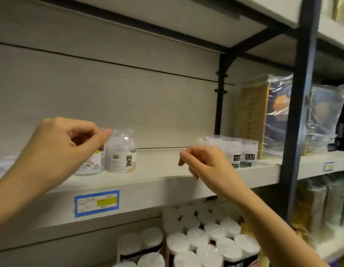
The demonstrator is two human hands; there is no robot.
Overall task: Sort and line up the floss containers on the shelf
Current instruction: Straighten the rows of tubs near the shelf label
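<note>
Floss container [121, 151] touches left hand [57, 151] fingertips, grip unclear; right hand [204, 164] empty.

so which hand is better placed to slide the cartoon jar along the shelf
Left. The left hand already pinches the top of the cartoon jar; the right hand hangs empty over bare shelf.

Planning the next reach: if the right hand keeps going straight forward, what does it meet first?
Probably the wrapped containers just beyond the right hand; depth is unclear, so it may pass their left edge.

White shelf [163, 176]: two floss containers [121, 153] left, wrapped floss packs [238, 151] and bagged goods [273, 116] right.
</note>
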